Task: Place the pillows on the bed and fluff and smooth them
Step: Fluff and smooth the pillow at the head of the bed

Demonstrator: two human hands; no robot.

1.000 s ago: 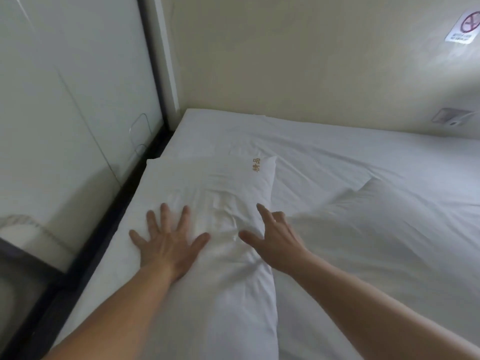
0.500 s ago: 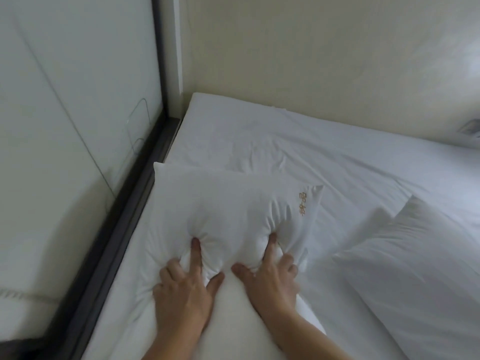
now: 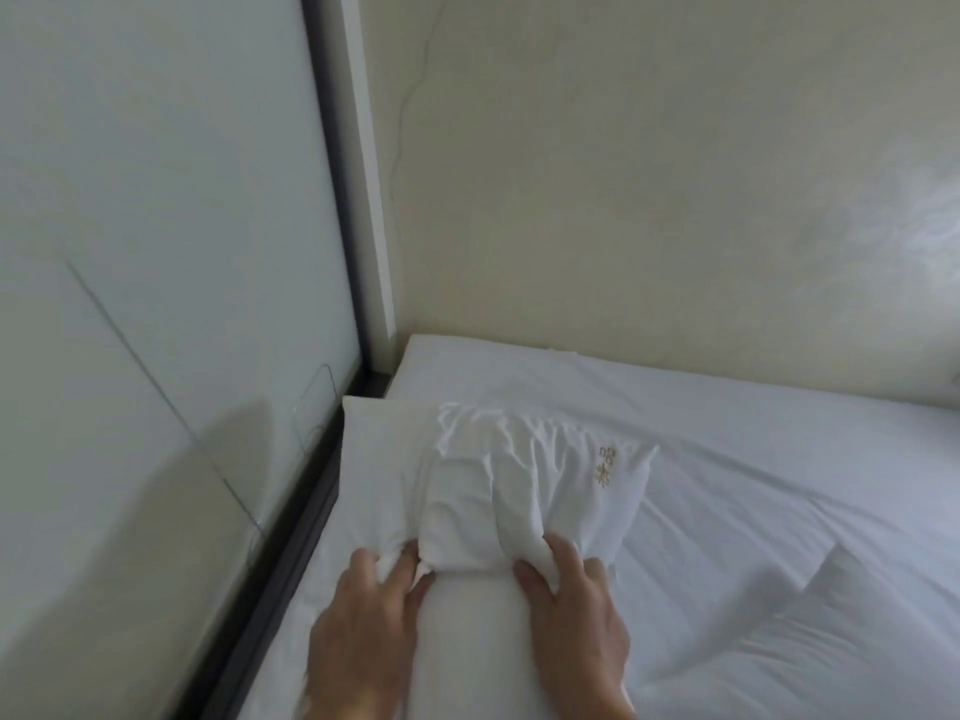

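Since your left hand (image 3: 363,621) and right hand (image 3: 576,615) have gone from flat palms to fistfuls of bunched case, the pillow (image 3: 498,485) at the bed's (image 3: 753,433) far-left corner is mid-fluff, with smoothing to follow.

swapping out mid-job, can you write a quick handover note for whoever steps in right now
Left hand: fingers dug into the pillow with the gold embroidery, gripping bunched fabric on its left side.
Right hand: pinching a fold of the same pillow on its right side.
That pillow lies on the bed near the corner by the glass panel. The second pillow lies to the right, untouched.
Done: both pillows are on the bed.
Left: finish fluffing this one, smooth its heavy creases, then probably treat the second pillow likewise.
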